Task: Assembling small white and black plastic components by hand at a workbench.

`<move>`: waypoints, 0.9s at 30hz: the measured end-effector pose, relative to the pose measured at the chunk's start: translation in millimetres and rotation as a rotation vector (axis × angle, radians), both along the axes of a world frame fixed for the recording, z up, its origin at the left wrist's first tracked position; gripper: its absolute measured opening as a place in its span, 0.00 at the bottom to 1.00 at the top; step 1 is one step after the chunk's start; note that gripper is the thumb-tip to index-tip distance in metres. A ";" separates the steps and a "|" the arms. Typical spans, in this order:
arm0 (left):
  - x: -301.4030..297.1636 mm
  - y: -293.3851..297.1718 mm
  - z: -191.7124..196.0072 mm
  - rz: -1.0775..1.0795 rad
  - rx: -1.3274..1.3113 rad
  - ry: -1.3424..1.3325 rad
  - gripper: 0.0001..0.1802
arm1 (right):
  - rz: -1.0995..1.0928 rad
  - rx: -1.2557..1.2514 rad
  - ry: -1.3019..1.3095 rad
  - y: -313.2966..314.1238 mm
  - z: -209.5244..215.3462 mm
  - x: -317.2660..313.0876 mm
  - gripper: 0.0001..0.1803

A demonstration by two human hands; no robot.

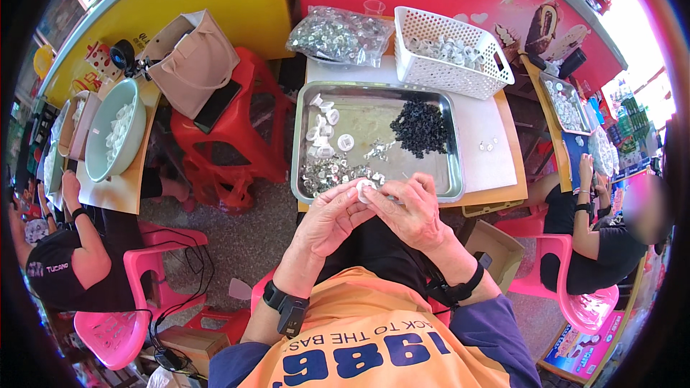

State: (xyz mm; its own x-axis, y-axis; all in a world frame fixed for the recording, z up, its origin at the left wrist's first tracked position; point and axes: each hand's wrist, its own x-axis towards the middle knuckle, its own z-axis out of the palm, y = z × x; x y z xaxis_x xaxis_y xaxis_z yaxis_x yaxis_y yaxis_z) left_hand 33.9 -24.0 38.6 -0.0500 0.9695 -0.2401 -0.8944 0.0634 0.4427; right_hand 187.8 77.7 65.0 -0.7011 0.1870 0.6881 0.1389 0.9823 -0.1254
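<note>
Just in front of the tray's near edge, a small white round plastic part [364, 190] is held between both hands. My left hand [332, 217] pinches it from the left with thumb and fingers. From the right, my right hand [411, 210] has its thumb and fingertips closed on the same part; a thin grey tip by its knuckles is too small to name. Beyond them lies a shallow metal tray [374, 89]. It holds white plastic caps [325, 129] at the left, small metal pieces [332, 172] nearest me, and a heap of black parts [420, 128] at the right.
Behind the tray stand a clear bag of metal parts [339, 34] and a white perforated basket [453, 79]. A red stool [248, 129] carries a beige bag [192, 65]. Co-workers sit at side tables, with a green basin [129, 162] at the left and an open carton [494, 251] at right.
</note>
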 end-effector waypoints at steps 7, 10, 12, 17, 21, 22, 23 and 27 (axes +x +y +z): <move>0.3 -0.7 0.4 0.018 -0.017 0.059 0.16 | 0.020 0.027 -0.018 1.2 -3.5 0.2 0.22; -1.8 -0.6 -2.9 0.037 -0.030 0.111 0.15 | 0.009 0.027 -0.036 -0.5 -8.4 -0.9 0.22; -4.2 -0.5 -6.3 0.040 -0.040 0.129 0.15 | -0.011 0.027 -0.058 -4.5 -12.9 -3.0 0.23; -7.1 -4.0 -12.8 0.060 -0.073 0.117 0.15 | -0.059 0.006 -0.088 -14.6 -21.0 -5.9 0.25; -6.9 -2.4 -16.5 0.065 -0.106 0.127 0.15 | -0.055 -0.089 -0.032 -16.2 -19.5 -12.8 0.22; -8.1 -3.5 -17.3 0.073 -0.094 0.107 0.15 | -0.001 -0.227 0.004 -14.4 -17.4 -15.0 0.20; -8.8 -3.9 -17.9 0.080 -0.081 0.086 0.15 | 0.054 -0.364 0.042 -11.1 -15.5 -15.4 0.18; -11.9 -5.7 -15.9 0.110 -0.080 0.009 0.14 | -0.194 -0.511 0.035 28.8 -16.0 0.0 0.10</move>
State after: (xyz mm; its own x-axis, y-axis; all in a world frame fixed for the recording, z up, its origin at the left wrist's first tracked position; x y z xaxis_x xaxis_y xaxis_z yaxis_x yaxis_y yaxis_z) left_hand 22.0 -29.7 22.7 -0.1571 0.9359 -0.3152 -0.8940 0.0009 0.4481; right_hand 187.8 106.5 49.0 -0.5987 0.6272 0.4982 0.2990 0.7521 -0.5874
